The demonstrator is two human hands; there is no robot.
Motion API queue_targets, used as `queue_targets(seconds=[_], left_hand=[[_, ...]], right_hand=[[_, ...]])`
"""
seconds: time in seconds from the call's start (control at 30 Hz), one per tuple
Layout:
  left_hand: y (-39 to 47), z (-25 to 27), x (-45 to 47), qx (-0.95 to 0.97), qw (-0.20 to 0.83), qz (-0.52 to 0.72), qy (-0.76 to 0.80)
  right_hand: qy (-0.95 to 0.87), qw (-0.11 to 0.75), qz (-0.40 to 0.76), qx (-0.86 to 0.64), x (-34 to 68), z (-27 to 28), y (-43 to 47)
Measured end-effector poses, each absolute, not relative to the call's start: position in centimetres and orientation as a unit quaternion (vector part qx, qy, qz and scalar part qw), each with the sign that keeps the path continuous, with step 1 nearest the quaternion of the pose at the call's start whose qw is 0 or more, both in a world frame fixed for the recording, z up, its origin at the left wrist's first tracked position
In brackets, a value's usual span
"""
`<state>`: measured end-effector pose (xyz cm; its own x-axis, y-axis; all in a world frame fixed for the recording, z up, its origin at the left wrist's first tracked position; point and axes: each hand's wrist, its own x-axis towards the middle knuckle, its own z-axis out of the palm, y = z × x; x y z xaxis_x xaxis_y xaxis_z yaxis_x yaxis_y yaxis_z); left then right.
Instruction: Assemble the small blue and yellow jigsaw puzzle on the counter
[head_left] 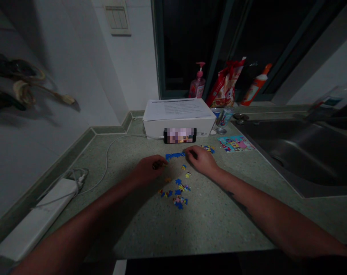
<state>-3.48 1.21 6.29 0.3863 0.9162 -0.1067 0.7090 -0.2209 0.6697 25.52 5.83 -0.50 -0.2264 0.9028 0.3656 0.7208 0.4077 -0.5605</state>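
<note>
While the blue puzzle strip (pixel 175 155) lay before the phone (pixel 180 139), the left hand (pixel 150 167) and right hand (pixel 203 159) curled by its 2 ends, though whether either gripped anything was unclear.

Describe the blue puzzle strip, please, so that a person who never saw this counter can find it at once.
On the counter, find the white box, then the black phone in front of it. Just nearer than the phone, between the left hand and the right hand, lies the blue strip. It is long and narrow, unlike the small loose pieces scattered nearer.
</note>
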Motion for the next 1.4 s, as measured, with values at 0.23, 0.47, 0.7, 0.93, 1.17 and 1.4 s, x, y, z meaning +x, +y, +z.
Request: queue_targets(seconds=[0.23,0.47,0.7,0.93,1.17,1.4], left_hand=[[1.7,5.2,-3.5,0.734,0.376,0.223,0.520],[1.9,4.8,-3.7,0.717,0.369,0.270,0.526],[2.3,4.7,-3.6,0.719,0.351,0.249,0.545],[2.1,5.0,-3.5,0.725,0.339,0.253,0.544],[1.9,5.3,-3.4,0.722,0.338,0.249,0.549],[2.1,5.1,-3.4,0.724,0.327,0.244,0.556]], right_hand=[[-0.774,0.334,0.134,-0.521,25.6,-0.6,5.9],[-0.776,0.339,0.130,-0.515,25.7,-0.8,6.0],[-0.778,0.346,0.129,-0.509,25.8,-1.0,6.2],[-0.776,0.345,0.131,-0.511,25.7,-0.9,6.1],[-0.777,0.345,0.132,-0.510,25.8,-1.0,6.2],[-0.775,0.343,0.135,-0.513,25.7,-0.9,6.1]])
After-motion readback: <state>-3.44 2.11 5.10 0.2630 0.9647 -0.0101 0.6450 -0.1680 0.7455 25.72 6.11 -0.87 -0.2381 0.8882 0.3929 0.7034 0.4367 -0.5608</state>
